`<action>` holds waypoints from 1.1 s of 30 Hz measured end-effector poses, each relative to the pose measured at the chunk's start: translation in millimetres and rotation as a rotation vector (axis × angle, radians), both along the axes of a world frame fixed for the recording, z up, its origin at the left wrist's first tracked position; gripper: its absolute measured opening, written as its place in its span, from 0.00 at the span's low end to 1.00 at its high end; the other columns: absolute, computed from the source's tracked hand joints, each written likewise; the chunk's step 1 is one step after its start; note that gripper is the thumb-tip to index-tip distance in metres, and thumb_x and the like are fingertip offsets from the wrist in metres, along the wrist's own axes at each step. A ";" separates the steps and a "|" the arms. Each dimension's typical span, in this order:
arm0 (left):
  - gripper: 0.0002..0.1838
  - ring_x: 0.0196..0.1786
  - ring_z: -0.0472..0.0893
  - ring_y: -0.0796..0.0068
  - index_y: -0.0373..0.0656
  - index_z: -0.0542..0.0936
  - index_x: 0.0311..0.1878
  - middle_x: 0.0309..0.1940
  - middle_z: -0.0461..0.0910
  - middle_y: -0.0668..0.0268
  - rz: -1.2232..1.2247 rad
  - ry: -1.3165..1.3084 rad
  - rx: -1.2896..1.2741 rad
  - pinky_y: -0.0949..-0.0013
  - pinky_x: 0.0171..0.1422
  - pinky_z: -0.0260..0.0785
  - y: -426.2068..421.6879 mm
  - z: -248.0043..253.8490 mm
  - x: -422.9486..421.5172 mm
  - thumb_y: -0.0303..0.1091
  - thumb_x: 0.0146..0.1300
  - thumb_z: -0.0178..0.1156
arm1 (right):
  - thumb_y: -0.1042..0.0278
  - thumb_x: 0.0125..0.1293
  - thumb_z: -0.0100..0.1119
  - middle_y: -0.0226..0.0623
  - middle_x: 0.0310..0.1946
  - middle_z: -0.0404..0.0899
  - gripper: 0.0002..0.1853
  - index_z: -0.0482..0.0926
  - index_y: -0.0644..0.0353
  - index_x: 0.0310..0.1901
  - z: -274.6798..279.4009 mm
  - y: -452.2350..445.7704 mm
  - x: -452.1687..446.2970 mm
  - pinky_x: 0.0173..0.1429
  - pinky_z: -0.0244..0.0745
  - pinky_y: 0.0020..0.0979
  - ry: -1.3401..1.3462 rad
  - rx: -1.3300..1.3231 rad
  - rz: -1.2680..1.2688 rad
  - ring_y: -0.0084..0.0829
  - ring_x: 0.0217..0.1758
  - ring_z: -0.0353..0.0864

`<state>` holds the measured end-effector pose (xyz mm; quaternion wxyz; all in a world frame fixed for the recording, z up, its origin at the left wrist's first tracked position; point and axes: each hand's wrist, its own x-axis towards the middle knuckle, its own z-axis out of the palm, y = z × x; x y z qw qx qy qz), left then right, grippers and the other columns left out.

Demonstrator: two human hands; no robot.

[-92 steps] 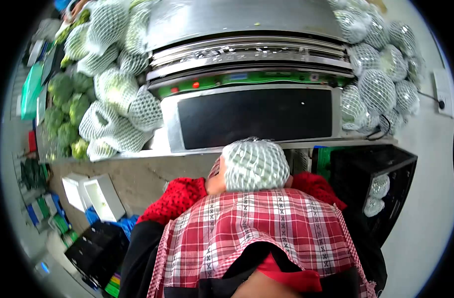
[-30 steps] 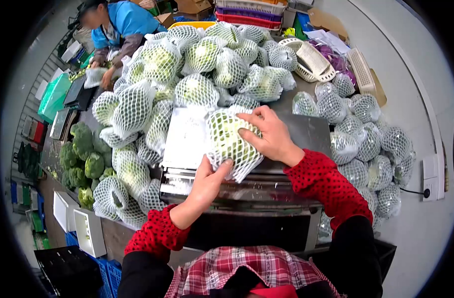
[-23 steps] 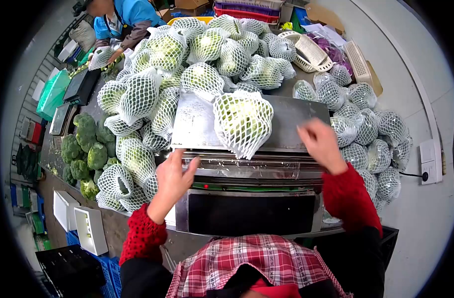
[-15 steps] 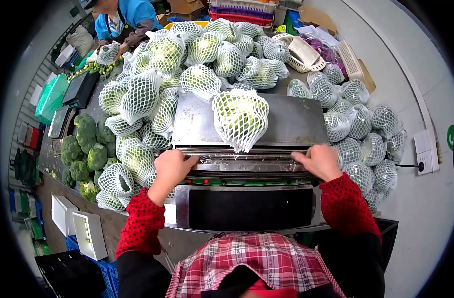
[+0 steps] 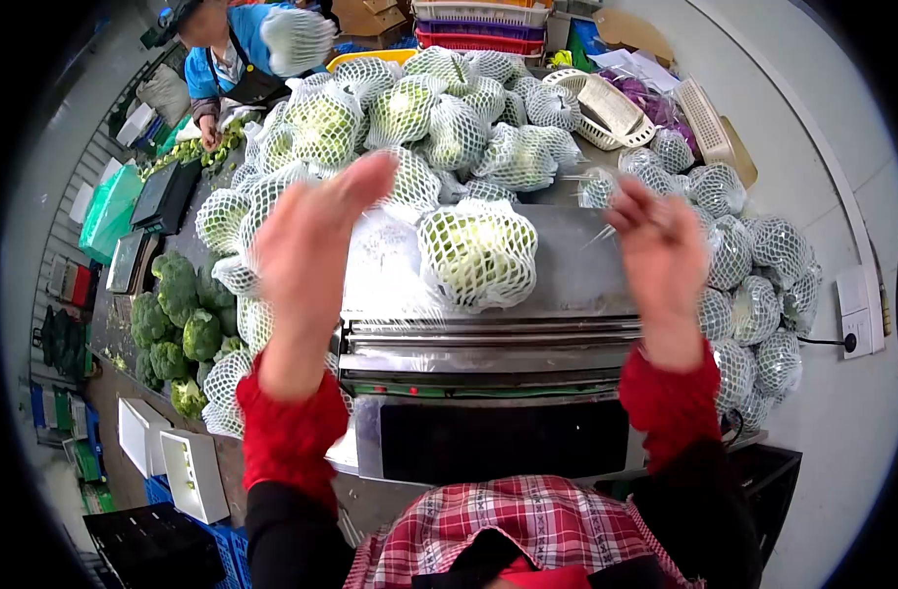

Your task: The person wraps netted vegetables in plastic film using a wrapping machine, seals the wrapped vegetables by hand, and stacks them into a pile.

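Note:
A pale green vegetable head (image 5: 478,257), which looks like a cauliflower, sits in a white foam net on the metal top of the wrapping machine (image 5: 581,265). My left hand (image 5: 306,245) is raised to its left and my right hand (image 5: 660,250) to its right, both blurred. Clear plastic film (image 5: 382,270) spreads as a shiny sheet from the rollers towards my left hand. Thin stretched streaks of film show by my right fingertips. Both hands look closed on the film's edge, neither touching the vegetable.
Netted vegetables (image 5: 321,123) are piled behind and left of the machine. Film-wrapped ones (image 5: 753,309) stack at the right, near a wall socket (image 5: 858,322). Broccoli (image 5: 177,288) lies at the left. Across the table, a co-worker (image 5: 235,64) in blue raises a netted item (image 5: 297,41).
Both hands have risen from the rollers and moved away from me, drawing film up beside the netted vegetable. The co-worker's netted item has gone up and to the right.

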<state>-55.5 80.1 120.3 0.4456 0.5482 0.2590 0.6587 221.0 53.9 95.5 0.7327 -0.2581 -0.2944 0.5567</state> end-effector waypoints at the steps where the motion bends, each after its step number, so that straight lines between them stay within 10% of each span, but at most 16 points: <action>1: 0.14 0.39 0.80 0.70 0.33 0.79 0.41 0.36 0.83 0.58 0.158 0.297 0.092 0.65 0.51 0.72 39.6 -30.4 4.4 0.35 0.72 0.49 | 0.65 0.71 0.46 0.40 0.33 0.82 0.14 0.77 0.66 0.36 -27.5 28.4 -7.4 0.48 0.73 0.29 -0.209 0.016 -0.147 0.27 0.37 0.79; 2: 0.12 0.32 0.74 0.80 0.35 0.79 0.40 0.38 0.84 0.64 0.099 0.653 -0.179 0.73 0.39 0.68 67.0 -67.9 -7.5 0.34 0.72 0.52 | 0.68 0.69 0.51 0.41 0.42 0.82 0.13 0.79 0.69 0.45 -72.1 42.9 1.6 0.52 0.74 0.28 -0.684 -0.016 -0.124 0.27 0.42 0.81; 4: 0.09 0.33 0.74 0.83 0.34 0.77 0.43 0.42 0.84 0.64 -0.035 0.758 -0.188 0.75 0.36 0.68 84.6 -127.0 -10.3 0.31 0.70 0.54 | 0.73 0.69 0.50 0.38 0.44 0.82 0.10 0.78 0.69 0.45 -122.6 53.3 -0.9 0.56 0.74 0.29 -0.432 -0.267 0.103 0.24 0.46 0.80; 6: 0.14 0.42 0.82 0.72 0.37 0.72 0.55 0.47 0.82 0.58 -0.093 0.506 0.064 0.71 0.47 0.73 70.0 -119.4 -6.3 0.24 0.66 0.56 | 0.76 0.67 0.50 0.39 0.50 0.79 0.11 0.76 0.69 0.49 -126.0 49.9 0.9 0.59 0.73 0.30 -0.395 -0.127 0.226 0.25 0.52 0.78; 9: 0.40 0.59 0.75 0.46 0.41 0.63 0.67 0.61 0.73 0.51 -0.090 1.270 0.660 0.60 0.63 0.69 63.2 -108.6 -20.2 0.15 0.46 0.58 | 0.80 0.61 0.54 0.44 0.56 0.75 0.19 0.72 0.67 0.56 -127.4 48.1 8.3 0.61 0.72 0.34 -0.852 0.151 0.315 0.34 0.58 0.77; 12: 0.38 0.59 0.75 0.50 0.39 0.66 0.63 0.60 0.72 0.50 0.009 1.139 0.602 0.61 0.60 0.70 67.2 -133.4 -22.1 0.18 0.42 0.60 | 0.82 0.53 0.60 0.49 0.57 0.73 0.30 0.67 0.64 0.61 -118.5 50.8 -0.5 0.62 0.70 0.37 -1.361 0.385 0.123 0.44 0.59 0.76; 22: 0.31 0.44 0.82 0.73 0.33 0.76 0.52 0.41 0.83 0.62 -0.451 0.617 -0.334 0.70 0.53 0.72 -131.3 -126.7 -42.6 0.33 0.44 0.77 | 0.59 0.60 0.68 0.48 0.43 0.81 0.29 0.69 0.69 0.55 -68.7 -121.1 4.5 0.52 0.76 0.35 -1.304 0.001 0.705 0.38 0.44 0.83; 25: 0.30 0.47 0.81 0.67 0.31 0.71 0.59 0.47 0.81 0.56 -0.509 0.227 -1.016 0.66 0.51 0.75 -186.6 -174.2 -57.0 0.47 0.65 0.59 | 0.58 0.74 0.48 0.46 0.44 0.81 0.22 0.69 0.70 0.58 -96.7 -166.7 1.3 0.50 0.78 0.31 -0.603 -0.649 0.980 0.33 0.41 0.83; 28: 0.30 0.49 0.81 0.58 0.33 0.66 0.64 0.53 0.77 0.49 -0.492 -0.201 -1.109 0.59 0.49 0.77 -219.3 -171.8 -59.5 0.50 0.72 0.43 | 0.56 0.76 0.42 0.49 0.42 0.80 0.25 0.66 0.72 0.62 -91.7 -209.0 -4.7 0.45 0.79 0.34 -0.136 -0.708 0.580 0.35 0.39 0.83; 30: 0.27 0.50 0.80 0.59 0.33 0.64 0.64 0.53 0.75 0.48 -0.452 -0.454 -1.091 0.59 0.48 0.78 -235.7 -150.4 -52.6 0.46 0.73 0.43 | 0.60 0.75 0.45 0.48 0.44 0.79 0.23 0.65 0.70 0.62 -104.5 -230.3 -15.8 0.47 0.77 0.30 -0.293 -0.476 0.407 0.30 0.43 0.82; 33: 0.19 0.34 0.82 0.66 0.35 0.73 0.48 0.39 0.78 0.55 -0.058 -0.041 -1.104 0.64 0.37 0.79 -253.2 -161.3 -44.7 0.44 0.73 0.48 | 0.65 0.76 0.42 0.39 0.29 0.79 0.13 0.72 0.68 0.46 -116.1 -234.5 -44.0 0.29 0.73 0.21 -0.671 -0.467 0.111 0.22 0.25 0.78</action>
